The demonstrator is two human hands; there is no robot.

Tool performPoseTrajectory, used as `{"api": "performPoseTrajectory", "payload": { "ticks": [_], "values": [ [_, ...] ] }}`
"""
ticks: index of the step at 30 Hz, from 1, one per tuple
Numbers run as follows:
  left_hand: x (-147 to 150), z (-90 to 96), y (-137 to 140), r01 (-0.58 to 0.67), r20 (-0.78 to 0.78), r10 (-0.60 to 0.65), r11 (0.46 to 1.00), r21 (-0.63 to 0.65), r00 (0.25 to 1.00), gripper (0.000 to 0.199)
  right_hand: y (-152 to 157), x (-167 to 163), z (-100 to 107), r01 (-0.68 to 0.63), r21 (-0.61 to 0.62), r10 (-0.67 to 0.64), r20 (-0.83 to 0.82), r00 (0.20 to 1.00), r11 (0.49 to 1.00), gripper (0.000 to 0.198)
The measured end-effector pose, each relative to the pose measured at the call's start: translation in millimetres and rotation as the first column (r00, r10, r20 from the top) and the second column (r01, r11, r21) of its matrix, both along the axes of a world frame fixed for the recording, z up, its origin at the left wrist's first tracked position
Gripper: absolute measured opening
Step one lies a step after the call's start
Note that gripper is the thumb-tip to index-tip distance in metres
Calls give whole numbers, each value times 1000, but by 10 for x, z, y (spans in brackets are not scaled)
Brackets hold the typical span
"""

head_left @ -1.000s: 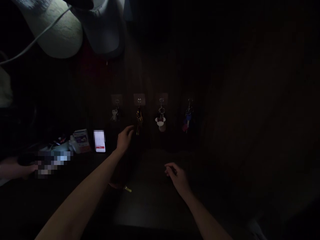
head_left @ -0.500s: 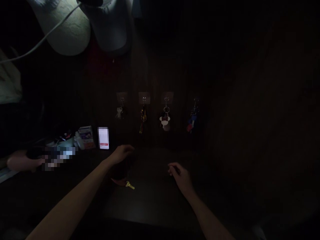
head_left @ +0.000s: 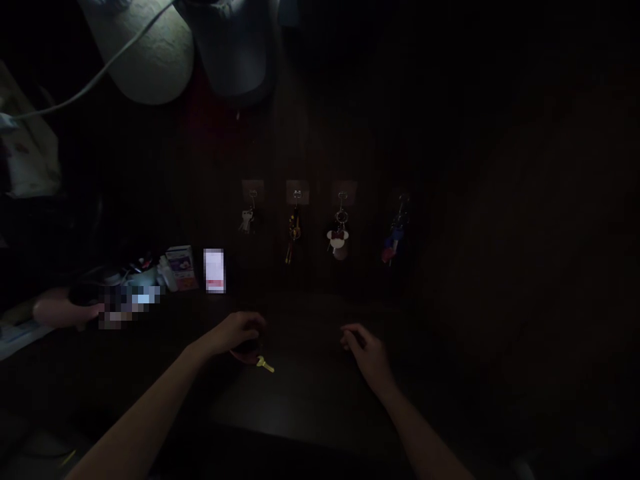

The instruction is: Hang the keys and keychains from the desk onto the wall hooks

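My left hand is bent over a small dark object with a reddish edge on the dark table. Its fingers curl downward, with the thumb close beneath them; whatever lies between them is lost in the dark. A yellowish key sticks out to the lower right of that object. To the right, my right hand hovers or rests at the table, its fingers loosely curled in and no object visible in them. Beyond both hands, white keys, a yellow-and-black key bunch, keys with a mouse-head charm and a blue-and-red bunch hang from wall hooks.
A lit phone stands upright at the back left beside small boxes. Further left lie a pinkish rounded object and blurred items. Caps hang at the upper left, with a white cable across them. The room is very dark.
My left hand has come down toward the dark object, its fingers now bent more. My right hand has stayed nearly still. The view has shifted slightly.
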State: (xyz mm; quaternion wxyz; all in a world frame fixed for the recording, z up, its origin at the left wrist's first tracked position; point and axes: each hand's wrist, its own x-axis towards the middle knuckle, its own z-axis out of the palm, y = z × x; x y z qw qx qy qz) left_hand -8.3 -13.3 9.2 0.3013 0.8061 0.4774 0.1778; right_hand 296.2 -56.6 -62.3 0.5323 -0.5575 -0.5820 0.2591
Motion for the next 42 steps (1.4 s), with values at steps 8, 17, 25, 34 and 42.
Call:
{"api": "performPoseTrajectory", "payload": {
  "ticks": [8, 17, 25, 34, 42],
  "values": [
    [14, -200, -29, -142, -63, 149, 985, 99, 987, 24, -5, 8, 15, -3, -3, 4, 38, 999, 1000, 32],
    [117, -358, 113, -257, -231, 305, 942, 218, 924, 36, -9, -11, 37, 2, -14, -1, 25, 1000, 1000, 34],
    [351, -314, 114, -228, 58, 223, 968, 109, 973, 27, -20, -18, 67, 16, -6, -16, 9, 1000, 1000, 36],
    [773, -174, 19, -87, 616, 352, 904, -418, 704, 26, -6, -26, 66, -4, -14, 4, -3, 1000, 1000, 29],
    [1083, 21, -138, 225, 812, 369, 834, -504, 452, 23, -135, -223, 356, -286, -59, 289, 50, 956, 956, 25]
  ]
}}
